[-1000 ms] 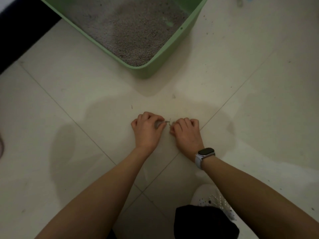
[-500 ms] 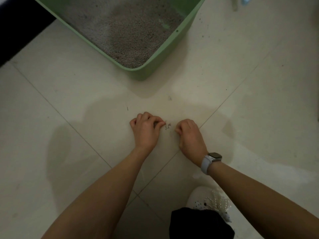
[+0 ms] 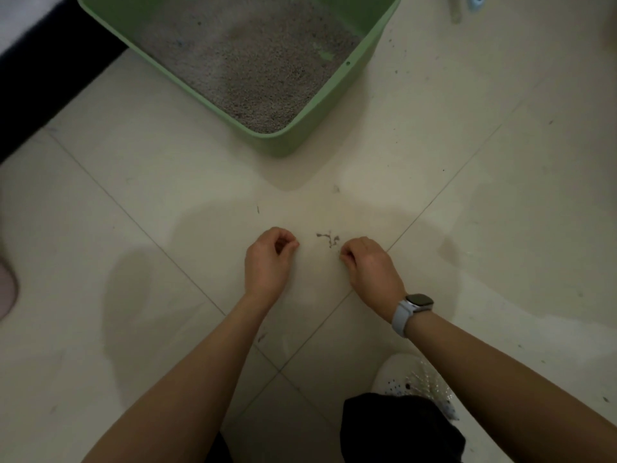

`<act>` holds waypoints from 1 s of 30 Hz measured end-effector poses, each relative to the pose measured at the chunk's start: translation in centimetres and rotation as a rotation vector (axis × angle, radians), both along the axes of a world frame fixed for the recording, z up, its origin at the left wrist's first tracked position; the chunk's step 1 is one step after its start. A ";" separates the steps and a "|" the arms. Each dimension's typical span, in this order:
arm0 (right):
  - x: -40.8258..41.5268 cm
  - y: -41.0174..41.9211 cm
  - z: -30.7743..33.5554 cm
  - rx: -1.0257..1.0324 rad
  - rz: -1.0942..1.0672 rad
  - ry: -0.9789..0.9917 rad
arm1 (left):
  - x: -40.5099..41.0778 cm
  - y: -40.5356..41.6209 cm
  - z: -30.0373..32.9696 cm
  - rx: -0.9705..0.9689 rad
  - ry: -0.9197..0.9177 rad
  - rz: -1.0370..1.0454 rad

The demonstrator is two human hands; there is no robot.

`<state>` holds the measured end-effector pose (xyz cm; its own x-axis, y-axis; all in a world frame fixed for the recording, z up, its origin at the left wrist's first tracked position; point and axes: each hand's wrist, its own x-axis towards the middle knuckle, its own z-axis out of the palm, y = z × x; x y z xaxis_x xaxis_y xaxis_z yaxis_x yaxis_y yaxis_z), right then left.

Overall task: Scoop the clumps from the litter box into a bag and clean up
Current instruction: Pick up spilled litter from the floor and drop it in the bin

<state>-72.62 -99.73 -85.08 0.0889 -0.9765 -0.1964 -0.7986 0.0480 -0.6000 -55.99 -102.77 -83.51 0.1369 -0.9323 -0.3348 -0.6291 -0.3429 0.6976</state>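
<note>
A green litter box with grey litter stands on the pale tiled floor at the top. Below it, a small smear of dark litter crumbs lies on the tile. My left hand rests to the left of the crumbs with its fingers curled and thumb against the fingertips. My right hand, with a watch on its wrist, sits to their right, fingers curled under. Nothing shows inside either hand. No bag or scoop is in view.
A dark piece of furniture borders the floor at the upper left. A white shoe is at the lower right. Loose grains dot the floor right of the box. A blue object lies at the top edge.
My two hands, which were touching over the crumbs, have drawn apart sideways, leaving the crumbs exposed on the tile between them. The view has shifted slightly.
</note>
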 end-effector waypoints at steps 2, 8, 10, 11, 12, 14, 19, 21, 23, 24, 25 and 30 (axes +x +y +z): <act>0.2 -0.1 0.1 -0.015 0.004 0.018 | -0.3 0.2 -0.3 -0.013 -0.037 -0.074; 1.0 -0.9 0.4 0.043 -0.056 0.088 | -1.4 -0.9 -0.8 -0.048 -0.104 -0.187; 1.2 -1.2 0.4 0.086 -0.049 0.135 | -1.8 -1.2 -0.8 -0.044 -0.109 -0.186; 1.3 -1.2 0.7 0.093 -0.032 0.151 | -2.0 -1.3 -0.8 -0.044 -0.115 -0.192; 1.4 -1.1 0.9 0.085 0.001 0.167 | -2.2 -1.3 -0.8 -0.047 -0.121 -0.198; 1.4 -0.8 0.9 0.065 0.067 0.196 | -2.4 -1.3 -0.9 -0.048 -0.129 -0.215; 0.7 -0.6 0.5 0.039 0.138 0.148 | -2.7 -1.6 -1.1 -0.065 -0.165 -0.285; 0.3 -0.6 0.2 0.017 0.156 0.122 | -2.7 -1.5 -1.3 -0.087 -0.191 -0.308; 0.0 -0.3 -0.2 -0.059 0.173 0.113 | -2.6 -1.5 -1.4 -0.095 -0.220 -0.339; -0.1 -0.2 -0.3 -0.095 0.190 0.128 | -2.7 -1.5 -1.4 -0.093 -0.233 -0.355; -0.2 -0.2 -0.3 -0.119 0.219 0.157 | -2.7 -1.6 -1.3 -0.090 -0.248 -0.370; 0.6 0.0 0.0 -0.155 0.328 0.349 | -2.8 -2.1 -0.9 -0.061 -0.358 -0.494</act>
